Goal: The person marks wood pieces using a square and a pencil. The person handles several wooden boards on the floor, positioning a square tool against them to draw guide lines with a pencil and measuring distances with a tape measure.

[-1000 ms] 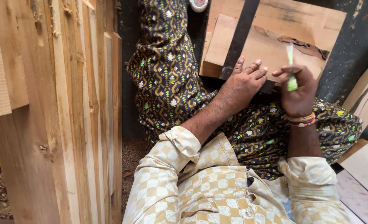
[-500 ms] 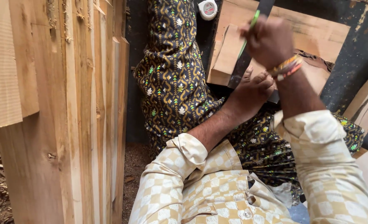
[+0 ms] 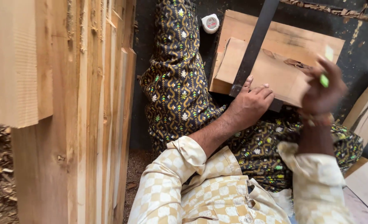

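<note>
Stack of upright planks (image 3: 80, 116) is filling the left side. Two wood boards (image 3: 275, 66) are lying far, centre-right, w/ a dark metal square (image 3: 254, 45) across them. Left hand (image 3: 250, 103) is pressing flat, fingers spread, on square & board. Right hand (image 3: 323, 89), blurred, is pinching a green pencil (image 3: 325, 70) just above the boards. Small white tape measure (image 3: 211, 23) is sitting far, left of the boards.

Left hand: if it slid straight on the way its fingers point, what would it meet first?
The left hand lies on the black steel square, fingers pointing up-right. Ahead lies more of the small wooden board, apparently bare; depth is hard to judge.
</note>
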